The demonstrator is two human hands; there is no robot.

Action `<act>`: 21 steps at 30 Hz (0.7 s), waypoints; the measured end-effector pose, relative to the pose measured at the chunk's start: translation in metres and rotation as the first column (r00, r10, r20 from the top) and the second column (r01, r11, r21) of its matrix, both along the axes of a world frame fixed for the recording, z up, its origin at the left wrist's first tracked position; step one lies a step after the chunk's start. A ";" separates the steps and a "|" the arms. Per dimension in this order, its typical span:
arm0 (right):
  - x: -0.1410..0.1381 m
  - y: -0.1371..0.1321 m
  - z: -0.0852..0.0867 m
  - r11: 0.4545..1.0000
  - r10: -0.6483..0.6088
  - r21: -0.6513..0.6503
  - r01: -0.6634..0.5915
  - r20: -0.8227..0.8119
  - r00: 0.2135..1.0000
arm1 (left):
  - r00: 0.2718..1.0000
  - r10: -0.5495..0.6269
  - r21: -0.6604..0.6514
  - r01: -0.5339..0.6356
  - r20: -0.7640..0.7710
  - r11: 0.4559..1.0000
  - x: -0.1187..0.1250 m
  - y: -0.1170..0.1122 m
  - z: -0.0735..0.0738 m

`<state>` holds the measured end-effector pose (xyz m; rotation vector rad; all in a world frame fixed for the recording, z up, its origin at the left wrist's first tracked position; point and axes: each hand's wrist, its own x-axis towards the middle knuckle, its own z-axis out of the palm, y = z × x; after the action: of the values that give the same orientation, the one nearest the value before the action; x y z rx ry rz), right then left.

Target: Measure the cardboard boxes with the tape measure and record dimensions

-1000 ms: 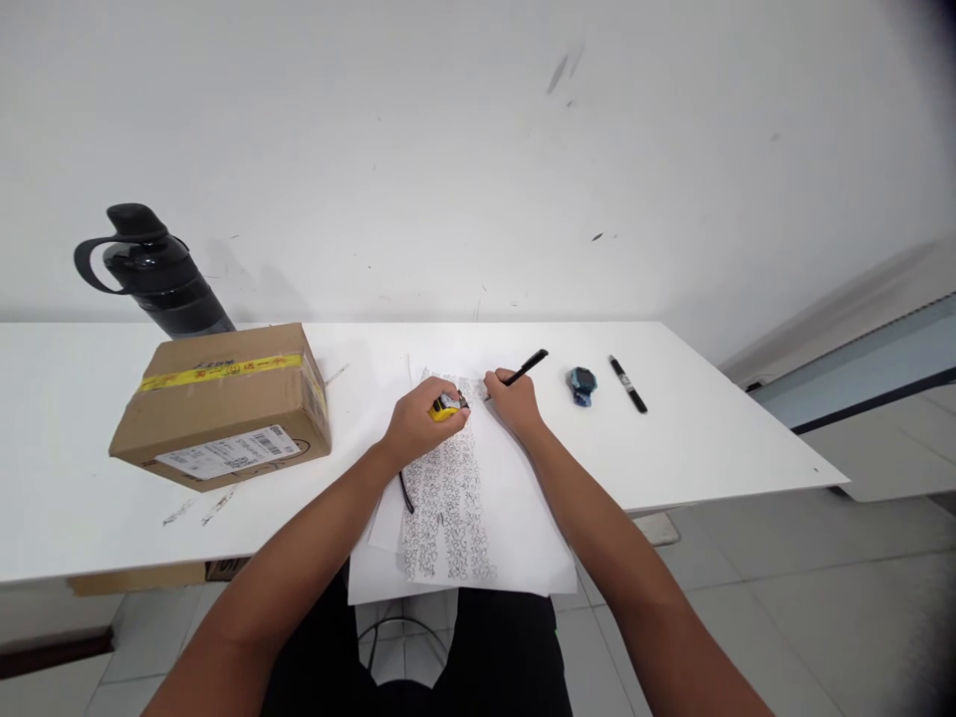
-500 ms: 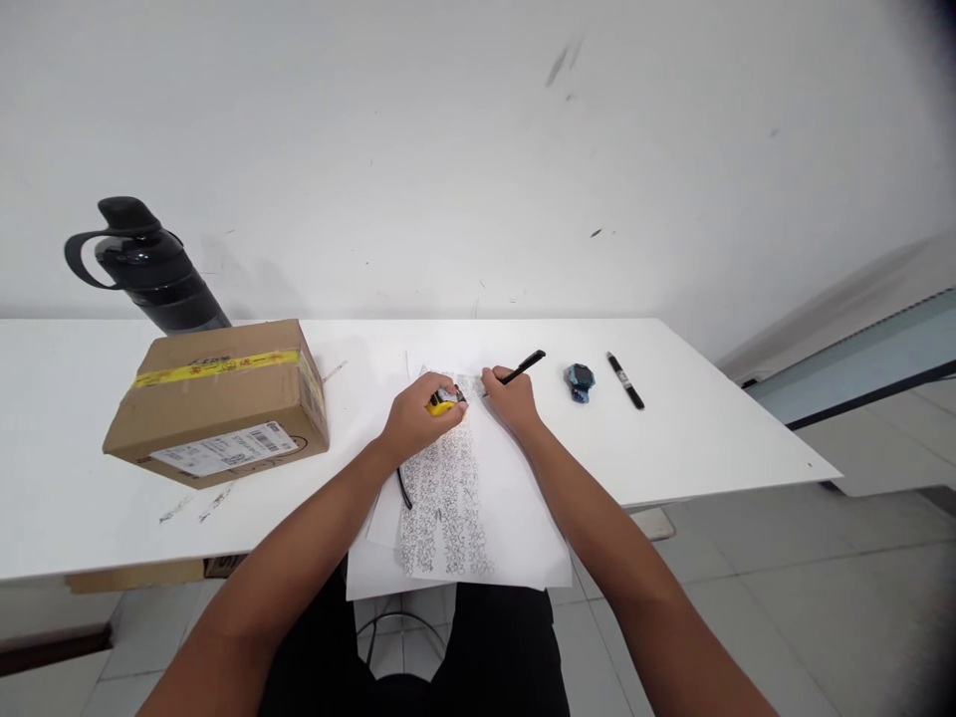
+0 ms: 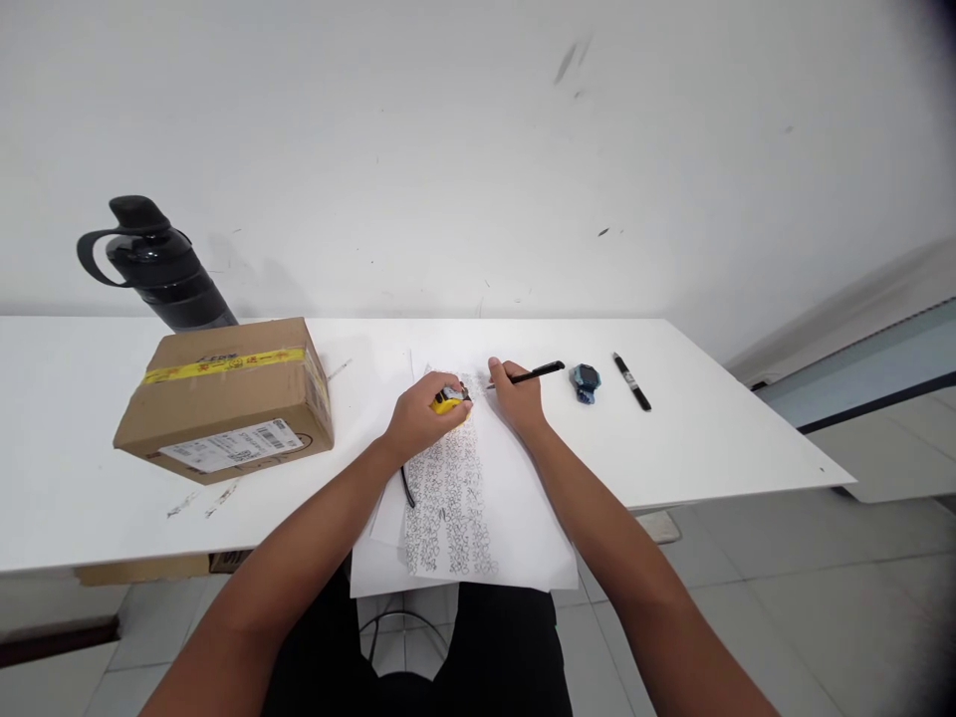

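My left hand [image 3: 418, 423] is closed on a small yellow tape measure [image 3: 449, 400], holding it down on a sheet of paper covered in fine black print [image 3: 452, 498]. A black strap [image 3: 405, 488] trails from under that hand. My right hand [image 3: 517, 398] grips a black pen [image 3: 534, 374], its tip near the top of the sheet beside the tape measure. The pen lies almost level, pointing right. Plain white sheets [image 3: 523, 518] lie under the printed one and hang over the table's near edge.
On the white table [image 3: 709, 438], a taped cardboard box [image 3: 224, 403] sits at the left with a black bottle [image 3: 160, 269] behind it. A blue watch-like object [image 3: 585, 382] and a second black pen [image 3: 631, 382] lie right of my hand. Tiled floor is below.
My right hand has tipped the pen from a raised slant down to nearly level. My left hand stays on the tape measure. The view has shifted slightly.
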<state>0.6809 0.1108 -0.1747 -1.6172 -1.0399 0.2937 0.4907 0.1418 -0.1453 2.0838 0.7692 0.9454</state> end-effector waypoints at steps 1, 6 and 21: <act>0.000 0.000 0.000 1.000 -0.005 0.000 0.005 0.006 1.000 | 1.000 0.003 0.001 -0.003 -0.005 1.000 0.000 0.000 0.001; -0.001 0.000 0.000 1.000 -0.026 -0.016 0.026 -0.008 1.000 | 0.999 0.008 0.005 -0.008 -0.048 1.000 -0.001 -0.002 0.004; -0.002 -0.001 0.001 1.000 -0.027 -0.009 0.027 -0.021 0.999 | 0.996 0.066 -0.003 -0.067 -0.061 0.998 -0.003 -0.002 0.003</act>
<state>0.6785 0.1094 -0.1739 -1.6317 -1.0016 0.2969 0.4882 0.1396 -0.1425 2.1022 0.8765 0.9180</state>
